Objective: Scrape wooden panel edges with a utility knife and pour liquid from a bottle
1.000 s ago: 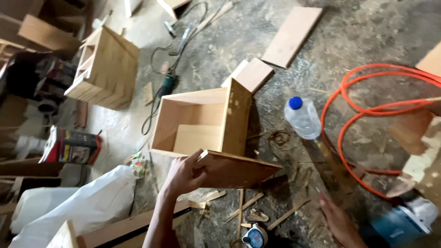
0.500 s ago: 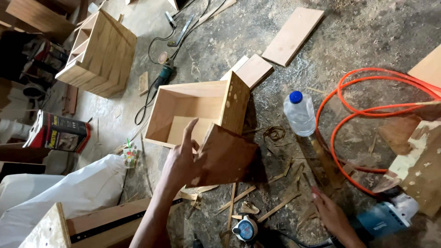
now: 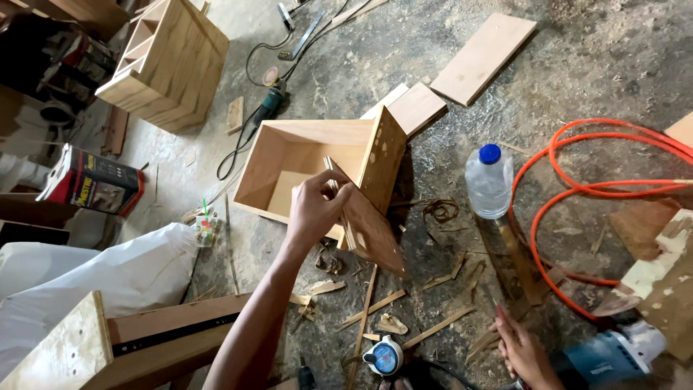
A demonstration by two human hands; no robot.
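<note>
My left hand (image 3: 314, 208) grips the top edge of a brown plywood panel (image 3: 368, 227), held tilted on its edge against the open front of a plywood box (image 3: 303, 155) lying on the floor. The box has a bottom and side walls, and its right wall (image 3: 382, 159) stands upright. My right hand (image 3: 521, 350) rests low on the floor at the bottom right, beside a blue power tool (image 3: 606, 357), fingers curled and touching scrap wood; nothing is clearly in it.
A clear water bottle (image 3: 489, 180) with a blue cap stands right of the box. An orange hose (image 3: 577, 195) loops at right. Wood offcuts (image 3: 404, 318), a tape measure (image 3: 382, 355), boards (image 3: 482, 58), a slatted wooden box (image 3: 167, 65), a corded tool (image 3: 271, 105) and a white sack (image 3: 108, 278) lie around.
My left hand has turned the plywood panel from lying nearly flat to standing steeply on edge, moving it closer to the box front. My right hand has shifted slightly left along the floor.
</note>
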